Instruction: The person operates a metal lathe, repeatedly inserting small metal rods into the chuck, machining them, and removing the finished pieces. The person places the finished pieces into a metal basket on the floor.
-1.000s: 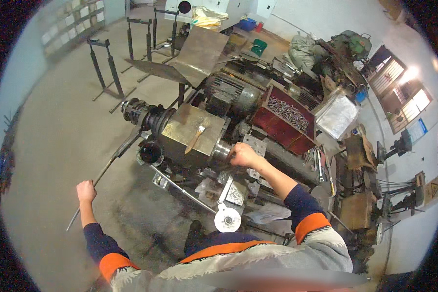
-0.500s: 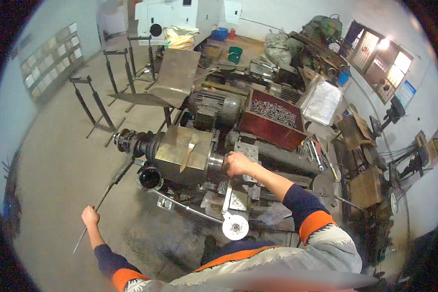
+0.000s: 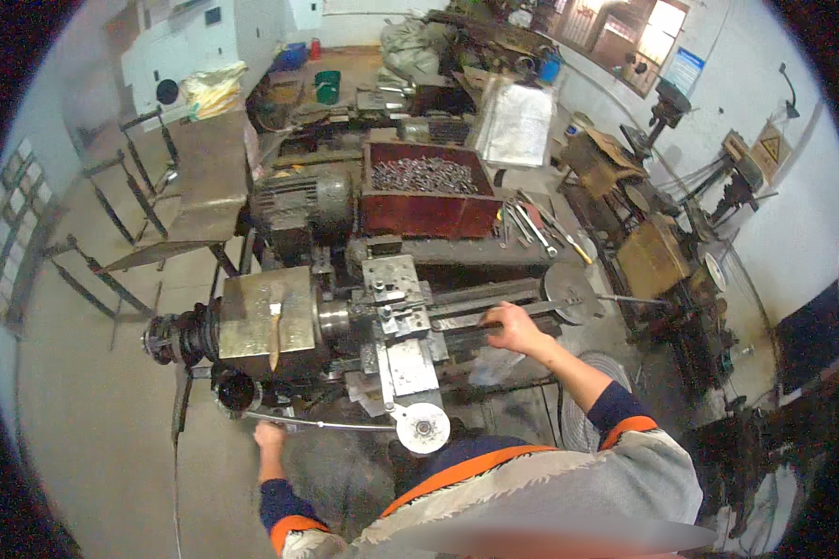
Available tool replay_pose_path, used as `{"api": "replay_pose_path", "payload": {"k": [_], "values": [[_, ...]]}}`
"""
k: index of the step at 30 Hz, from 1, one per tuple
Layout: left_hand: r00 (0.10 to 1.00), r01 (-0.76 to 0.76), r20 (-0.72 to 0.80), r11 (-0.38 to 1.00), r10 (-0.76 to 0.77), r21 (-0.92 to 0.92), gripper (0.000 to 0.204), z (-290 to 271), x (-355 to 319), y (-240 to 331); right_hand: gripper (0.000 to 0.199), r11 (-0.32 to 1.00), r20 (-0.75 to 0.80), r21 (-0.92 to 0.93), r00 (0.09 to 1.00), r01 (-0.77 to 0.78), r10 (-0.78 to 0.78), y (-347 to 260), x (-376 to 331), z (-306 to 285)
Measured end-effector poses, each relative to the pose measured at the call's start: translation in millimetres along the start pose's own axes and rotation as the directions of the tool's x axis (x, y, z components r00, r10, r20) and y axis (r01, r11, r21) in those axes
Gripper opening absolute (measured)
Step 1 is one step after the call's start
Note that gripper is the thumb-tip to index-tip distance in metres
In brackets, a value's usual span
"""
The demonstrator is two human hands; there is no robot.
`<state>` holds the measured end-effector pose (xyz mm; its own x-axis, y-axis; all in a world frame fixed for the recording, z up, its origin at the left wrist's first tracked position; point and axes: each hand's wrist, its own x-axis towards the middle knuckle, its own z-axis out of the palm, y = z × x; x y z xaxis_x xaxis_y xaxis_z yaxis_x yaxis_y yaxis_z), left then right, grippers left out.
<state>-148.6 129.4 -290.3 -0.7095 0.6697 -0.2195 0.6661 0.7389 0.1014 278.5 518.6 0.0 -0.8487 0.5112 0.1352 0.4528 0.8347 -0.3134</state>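
Note:
A lathe stands before me, with a box-shaped headstock point(image 3: 268, 289) and a round metal chuck point(image 3: 334, 321). My left hand point(image 3: 269, 436) is low in front of the headstock, fingers curled just under a long curved metal lever point(image 3: 331, 425); what they hold, if anything, is hidden. The lever runs to a white disc point(image 3: 423, 429). My right hand point(image 3: 515, 328) is over the bed rails, right of the tool slide point(image 3: 393, 298), its fingers drawn together on something I cannot make out. A wooden-handled brush point(image 3: 275, 340) lies on the headstock. A long thin rod point(image 3: 177, 466) hangs down at the left.
Behind the lathe sits a red box point(image 3: 429, 216) filled with small metal parts. Wrenches and other hand tools point(image 3: 536, 228) lie to its right. An electric motor point(image 3: 303, 207) is behind the headstock. Metal stands point(image 3: 107, 279) are at left, more machines point(image 3: 657, 256) at right.
My left hand has let go of the long rod and come right, to the curved lever. My right hand has left the chuck and moved right over the bed. The view has turned right.

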Motion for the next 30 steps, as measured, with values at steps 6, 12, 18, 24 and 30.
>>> {"api": "replay_pose_path", "payload": {"k": [6,12,18,24,30], "values": [[0.982,0.185,0.024,0.982,-0.186,0.025,0.035,-6.2,2.8,-26.3,0.032,0.941,0.046,-0.065,0.941,-0.331,0.335,92.9,-71.0,-25.3],[0.959,0.210,-0.105,0.908,-0.263,-0.362,0.035,-76.2,-59.3,23.7,0.042,0.768,-0.140,-0.138,0.780,-0.626,0.611,250.1,-147.2,-47.8],[0.788,0.246,0.075,0.202,-0.611,-0.948,0.035,-125.7,-110.3,82.9,0.056,0.467,0.156,-0.420,0.445,-0.778,0.882,346.1,-176.6,-75.3],[0.769,0.305,0.154,0.144,-0.621,-0.941,0.035,-125.2,-69.6,105.6,0.028,0.576,0.076,-0.522,0.638,-0.629,0.766,453.3,-224.7,-40.9],[0.684,0.116,0.130,-0.069,-0.717,-0.991,0.026,-138.3,-58.6,148.9,0.026,0.426,0.045,-0.412,0.450,-0.805,0.892,366.4,-249.6,-24.5]]}}
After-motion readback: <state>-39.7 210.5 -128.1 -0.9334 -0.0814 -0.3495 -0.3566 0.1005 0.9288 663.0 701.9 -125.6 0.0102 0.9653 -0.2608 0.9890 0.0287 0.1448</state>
